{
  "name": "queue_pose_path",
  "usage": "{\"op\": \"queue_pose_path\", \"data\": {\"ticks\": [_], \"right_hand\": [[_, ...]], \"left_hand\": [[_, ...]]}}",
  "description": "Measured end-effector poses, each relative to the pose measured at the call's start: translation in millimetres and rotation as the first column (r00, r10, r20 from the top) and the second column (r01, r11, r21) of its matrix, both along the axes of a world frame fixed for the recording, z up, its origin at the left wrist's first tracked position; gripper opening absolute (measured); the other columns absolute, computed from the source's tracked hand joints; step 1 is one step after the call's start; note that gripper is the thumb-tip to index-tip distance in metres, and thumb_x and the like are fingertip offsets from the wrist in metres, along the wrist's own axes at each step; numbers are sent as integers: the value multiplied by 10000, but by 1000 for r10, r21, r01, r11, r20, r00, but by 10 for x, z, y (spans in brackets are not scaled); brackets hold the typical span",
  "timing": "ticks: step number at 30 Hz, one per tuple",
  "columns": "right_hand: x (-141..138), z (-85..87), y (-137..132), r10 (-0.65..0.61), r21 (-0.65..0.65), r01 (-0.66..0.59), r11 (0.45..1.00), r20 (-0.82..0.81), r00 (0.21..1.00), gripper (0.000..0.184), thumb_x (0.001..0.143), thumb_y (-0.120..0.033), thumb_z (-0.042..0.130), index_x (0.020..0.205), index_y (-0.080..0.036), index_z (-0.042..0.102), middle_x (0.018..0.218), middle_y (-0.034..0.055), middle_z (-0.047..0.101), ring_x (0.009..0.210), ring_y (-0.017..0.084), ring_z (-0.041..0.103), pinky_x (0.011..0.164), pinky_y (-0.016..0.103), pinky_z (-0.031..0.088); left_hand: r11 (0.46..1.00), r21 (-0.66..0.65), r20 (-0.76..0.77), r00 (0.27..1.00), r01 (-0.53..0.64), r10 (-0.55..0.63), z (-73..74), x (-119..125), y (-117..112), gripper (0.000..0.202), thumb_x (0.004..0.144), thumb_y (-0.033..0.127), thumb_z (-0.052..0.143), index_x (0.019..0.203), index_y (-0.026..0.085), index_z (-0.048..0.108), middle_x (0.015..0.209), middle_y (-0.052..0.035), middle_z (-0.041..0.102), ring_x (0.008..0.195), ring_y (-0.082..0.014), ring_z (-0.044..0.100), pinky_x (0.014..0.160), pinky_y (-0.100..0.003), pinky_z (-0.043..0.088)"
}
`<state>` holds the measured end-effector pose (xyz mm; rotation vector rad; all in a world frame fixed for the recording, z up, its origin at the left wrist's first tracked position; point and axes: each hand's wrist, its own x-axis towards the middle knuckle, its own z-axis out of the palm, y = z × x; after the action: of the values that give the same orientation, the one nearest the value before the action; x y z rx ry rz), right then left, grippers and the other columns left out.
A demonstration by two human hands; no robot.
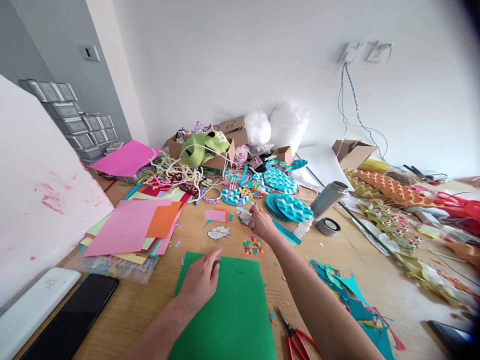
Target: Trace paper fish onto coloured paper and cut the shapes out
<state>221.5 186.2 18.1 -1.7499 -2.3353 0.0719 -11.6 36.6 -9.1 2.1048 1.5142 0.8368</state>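
Observation:
A sheet of green paper (236,305) lies in front of me on the wooden table. My left hand (200,277) rests on its upper left part, thumb apart from the loosely bent fingers, holding nothing. Beyond the sheet, my right hand (262,223) reaches out with its fingers closed beside a grey fish cutout (244,217). A small dark piece shows under those fingers, but what they hold is too small to make out. A white paper fish (218,233) with drawn lines lies to the left. Small colourful paper bits (253,245) are heaped between the sheet and my right hand.
Red-handled scissors (294,335) lie right of the green sheet, under my right forearm. Coloured papers (120,227) and a black phone (71,320) are on the left. Blue scalloped discs (290,207), a glue bottle (302,228), grey tape (328,226) and a metal flask (329,198) stand beyond.

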Motion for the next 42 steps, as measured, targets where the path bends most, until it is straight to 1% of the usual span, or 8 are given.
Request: {"op": "queue_pose_path", "data": {"ticks": [10,16,18,23,28,33,37,42], "right_hand": [[-11,237,-258,36,14,-36,999,-2,999,255,772,-128,553,1022,-136,504,1020,127,600,990,241,542,830,323,387],[187,483,-947,190,-52,-203,978,-187,964,200,871,-228,511,1062,-181,469,1013,80,637,868,175,608,722,262,432],[273,503,-1213,160,-78,-178,981,-199,967,203,897,-243,487,1089,-181,474,1019,88,647,874,185,616,720,271,436],[360,339,-1632,72,-168,-58,984,76,994,205,871,-151,503,1065,-166,566,1058,107,645,1003,232,575,820,316,422],[306,161,-1691,54,-101,-28,995,266,962,339,869,-64,410,1132,-170,595,1126,131,605,1071,267,510,895,362,385],[180,197,-1767,-44,-19,48,999,183,982,458,857,-50,408,1290,-160,511,1132,138,609,1105,266,495,933,357,358],[2,242,-1754,-74,-145,73,987,-3,997,305,885,-150,474,1169,-143,586,1143,116,615,1095,204,534,932,279,371],[-148,222,-1554,-132,-228,135,964,30,991,369,812,-301,640,1104,-76,620,1092,179,629,1115,273,522,905,318,389]], "left_hand": [[1000,7,-39,999,10,-10,29,-10,11,387,868,141,402,1235,204,507,1042,-58,697,967,-190,653,855,-339,516],[1000,4,-44,999,24,-24,65,-21,19,375,861,139,417,1222,181,510,1052,-76,692,965,-202,655,859,-357,513],[999,8,-47,998,35,-34,64,-25,24,375,866,144,418,1230,178,501,1049,-78,694,969,-202,653,863,-354,508],[998,40,-62,997,52,-49,30,-34,40,400,856,134,435,1247,194,494,1053,-74,691,954,-204,654,845,-344,508],[998,42,-57,997,55,-52,-7,-45,57,401,845,117,452,1237,194,492,1037,-65,696,952,-204,655,856,-340,498],[998,24,-72,995,65,-63,5,-43,48,402,845,101,442,1239,162,492,1036,-88,694,955,-227,650,858,-364,486],[998,18,-87,994,67,-65,22,-20,39,404,848,87,431,1234,174,510,1042,-86,689,964,-228,640,863,-357,472],[998,23,-99,993,63,-60,26,-3,24,406,839,73,438,1220,185,527,1050,-81,686,990,-217,632,883,-330,458]]}}
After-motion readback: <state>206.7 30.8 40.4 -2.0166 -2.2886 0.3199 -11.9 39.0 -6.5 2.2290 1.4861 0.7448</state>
